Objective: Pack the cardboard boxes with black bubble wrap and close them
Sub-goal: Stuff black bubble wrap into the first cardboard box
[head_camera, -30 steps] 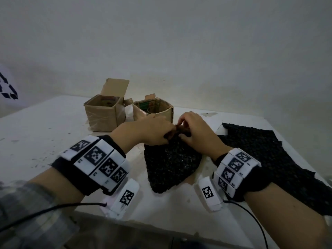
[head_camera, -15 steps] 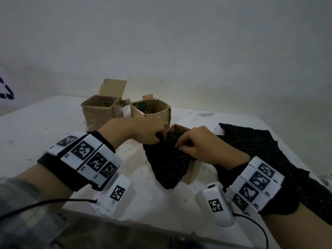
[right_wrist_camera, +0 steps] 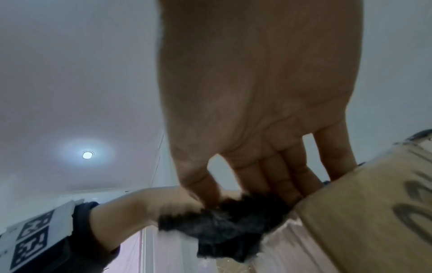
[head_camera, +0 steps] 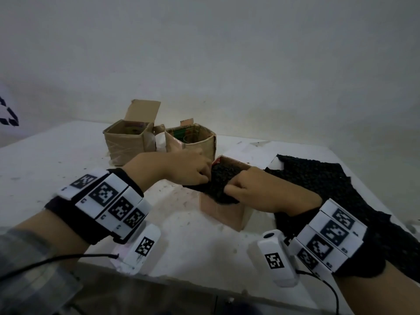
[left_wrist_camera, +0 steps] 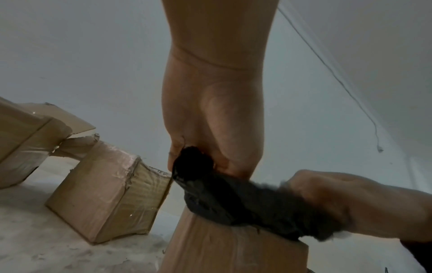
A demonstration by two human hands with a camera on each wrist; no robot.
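Observation:
A small open cardboard box (head_camera: 223, 213) stands near the table's middle, with a piece of black bubble wrap (head_camera: 221, 179) draped over its top and near rim. My left hand (head_camera: 193, 170) pinches the wrap's left edge; in the left wrist view the left hand (left_wrist_camera: 205, 147) curls round the black bubble wrap (left_wrist_camera: 233, 199) above the box (left_wrist_camera: 229, 247). My right hand (head_camera: 247, 189) grips the wrap's near right edge, and in the right wrist view the right hand (right_wrist_camera: 245, 188) holds the bubble wrap (right_wrist_camera: 224, 227) against the box (right_wrist_camera: 364, 221).
Two more open cardboard boxes stand behind: one (head_camera: 127, 144) with a raised flap, another (head_camera: 193, 143) beside it. A large sheet of black bubble wrap (head_camera: 329, 192) lies on the right of the white table (head_camera: 45, 169). The table's near edge runs below my wrists.
The hanging part of the wrap has been gathered up onto the box, whose front face now shows. My right hand has drawn back toward the near rim.

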